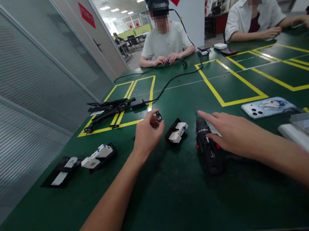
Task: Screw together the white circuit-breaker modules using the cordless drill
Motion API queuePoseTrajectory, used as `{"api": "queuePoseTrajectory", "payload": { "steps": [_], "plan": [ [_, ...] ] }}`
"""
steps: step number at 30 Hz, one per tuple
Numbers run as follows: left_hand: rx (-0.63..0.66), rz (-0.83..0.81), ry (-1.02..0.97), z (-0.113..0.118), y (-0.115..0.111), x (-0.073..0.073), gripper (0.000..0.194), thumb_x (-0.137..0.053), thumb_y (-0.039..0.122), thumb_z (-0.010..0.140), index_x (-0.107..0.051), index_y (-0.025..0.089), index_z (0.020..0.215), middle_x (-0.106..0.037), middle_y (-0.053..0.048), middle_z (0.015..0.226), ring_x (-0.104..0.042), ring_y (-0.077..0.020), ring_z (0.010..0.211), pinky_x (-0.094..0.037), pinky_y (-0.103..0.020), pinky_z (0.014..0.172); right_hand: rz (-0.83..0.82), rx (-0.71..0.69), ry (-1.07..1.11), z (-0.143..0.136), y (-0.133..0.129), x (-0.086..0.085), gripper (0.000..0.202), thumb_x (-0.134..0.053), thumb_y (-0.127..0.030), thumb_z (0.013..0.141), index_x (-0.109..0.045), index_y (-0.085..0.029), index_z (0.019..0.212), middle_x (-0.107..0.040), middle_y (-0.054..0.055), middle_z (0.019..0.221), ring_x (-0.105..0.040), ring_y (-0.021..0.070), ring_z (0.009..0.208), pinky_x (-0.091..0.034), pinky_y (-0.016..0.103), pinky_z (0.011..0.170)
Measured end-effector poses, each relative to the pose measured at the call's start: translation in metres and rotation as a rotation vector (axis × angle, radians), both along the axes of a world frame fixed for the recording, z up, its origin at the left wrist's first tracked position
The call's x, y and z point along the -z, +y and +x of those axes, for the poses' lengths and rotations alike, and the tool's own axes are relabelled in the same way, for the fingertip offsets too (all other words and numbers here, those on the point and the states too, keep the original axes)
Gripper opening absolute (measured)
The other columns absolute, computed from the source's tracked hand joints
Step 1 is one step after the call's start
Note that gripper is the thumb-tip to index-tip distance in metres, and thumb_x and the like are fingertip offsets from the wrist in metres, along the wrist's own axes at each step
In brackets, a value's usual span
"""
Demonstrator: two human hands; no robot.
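Note:
My left hand is raised over the table, with thumb and fingers pinched on a small dark round piece whose kind I cannot make out. Just right of it lies a white plastic part with blue bits on a black backing. A black power drill lies on its side, its thin bit pointing away from me. My right hand reaches over the drill from the right, index finger stretched out beside the chuck and bit, thumb apart near the drill's body. The drill's handle is partly hidden under my right forearm.
Further left lie another white part and a black-and-white piece. Black cables and rods lie behind. A phone and a white-edged device are at right. Two people sit across the green table.

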State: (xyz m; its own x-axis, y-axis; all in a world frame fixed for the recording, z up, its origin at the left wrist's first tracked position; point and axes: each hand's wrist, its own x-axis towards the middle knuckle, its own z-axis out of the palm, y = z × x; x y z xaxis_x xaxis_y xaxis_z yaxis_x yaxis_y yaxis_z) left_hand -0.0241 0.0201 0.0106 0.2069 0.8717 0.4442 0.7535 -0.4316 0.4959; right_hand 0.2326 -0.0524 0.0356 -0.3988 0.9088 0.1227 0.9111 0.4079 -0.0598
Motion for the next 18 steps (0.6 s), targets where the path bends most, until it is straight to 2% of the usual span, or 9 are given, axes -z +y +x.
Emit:
{"api": "queuePoseTrajectory", "payload": {
  "steps": [2, 5, 7, 10, 14, 16, 18],
  "plan": [
    [-0.012, -0.085, -0.028, -0.007, 0.009, 0.005, 0.041, -0.052, 0.026, 0.083, -0.050, 0.019, 0.124, -0.062, -0.001, 0.078, -0.059, -0.0136, 0.069, -0.047, -0.026, 0.066, 0.038, -0.021, 0.040, -0.017, 0.007, 0.008, 0.074, -0.086, -0.009, 0.093, -0.033, -0.009, 0.146, -0.046, 0.008, 0.105, -0.046, 0.0276, 0.091, -0.049, 0.046, 0.080],
    [0.013, -0.210, -0.016, -0.013, 0.020, 0.015, 0.042, -0.051, 0.026, 0.082, -0.052, 0.017, 0.123, -0.061, -0.002, 0.075, -0.059, -0.0147, 0.068, -0.047, -0.028, 0.066, 0.202, -0.107, 0.230, -0.030, 0.007, 0.025, 0.055, -0.075, 0.008, 0.088, -0.048, -0.007, 0.134, -0.043, 0.007, 0.113, -0.042, 0.0267, 0.097, -0.041, 0.040, 0.088],
    [0.050, -0.265, 0.004, -0.016, 0.025, 0.019, 0.041, -0.053, 0.027, 0.081, -0.056, 0.018, 0.121, -0.061, -0.002, 0.073, -0.059, -0.0151, 0.065, -0.047, -0.028, 0.063, 0.203, -0.173, 0.339, -0.032, 0.005, 0.034, 0.046, -0.063, 0.011, 0.087, -0.052, -0.005, 0.129, -0.041, 0.008, 0.114, -0.040, 0.0270, 0.100, -0.037, 0.039, 0.091],
    [0.116, -0.354, 0.023, -0.024, 0.030, 0.017, 0.044, -0.057, 0.030, 0.079, -0.057, 0.020, 0.122, -0.063, -0.001, 0.071, -0.060, -0.0152, 0.061, -0.047, -0.028, 0.061, 0.162, -0.247, 0.423, -0.031, 0.001, 0.041, 0.041, -0.052, 0.008, 0.087, -0.053, -0.003, 0.127, -0.040, 0.009, 0.114, -0.039, 0.0275, 0.101, -0.034, 0.040, 0.093],
    [0.143, -0.482, -0.028, -0.047, 0.042, 0.007, 0.057, -0.061, 0.037, 0.077, -0.049, 0.019, 0.130, -0.067, -0.004, 0.083, -0.064, -0.0173, 0.071, -0.050, -0.030, 0.068, 0.121, -0.246, 0.412, -0.031, 0.001, 0.041, 0.040, -0.062, 0.009, 0.087, -0.055, -0.003, 0.124, -0.043, 0.009, 0.109, -0.040, 0.0267, 0.099, -0.036, 0.039, 0.092],
    [0.104, -0.506, -0.037, -0.064, 0.050, 0.003, 0.058, -0.062, 0.038, 0.076, -0.048, 0.018, 0.129, -0.068, -0.006, 0.090, -0.065, -0.0183, 0.076, -0.051, -0.031, 0.070, 0.114, -0.242, 0.382, -0.031, 0.001, 0.040, 0.042, -0.069, 0.011, 0.085, -0.056, -0.002, 0.123, -0.043, 0.008, 0.109, -0.040, 0.0266, 0.099, -0.036, 0.039, 0.092],
    [0.024, -0.506, 0.007, -0.082, 0.057, 0.001, 0.051, -0.063, 0.039, 0.074, -0.054, 0.016, 0.118, -0.068, -0.006, 0.092, -0.065, -0.0194, 0.080, -0.051, -0.031, 0.072, 0.114, -0.244, 0.364, -0.030, 0.000, 0.038, 0.042, -0.071, 0.013, 0.084, -0.057, -0.002, 0.120, -0.044, 0.008, 0.108, -0.041, 0.0268, 0.099, -0.036, 0.039, 0.092]
  ]
}}
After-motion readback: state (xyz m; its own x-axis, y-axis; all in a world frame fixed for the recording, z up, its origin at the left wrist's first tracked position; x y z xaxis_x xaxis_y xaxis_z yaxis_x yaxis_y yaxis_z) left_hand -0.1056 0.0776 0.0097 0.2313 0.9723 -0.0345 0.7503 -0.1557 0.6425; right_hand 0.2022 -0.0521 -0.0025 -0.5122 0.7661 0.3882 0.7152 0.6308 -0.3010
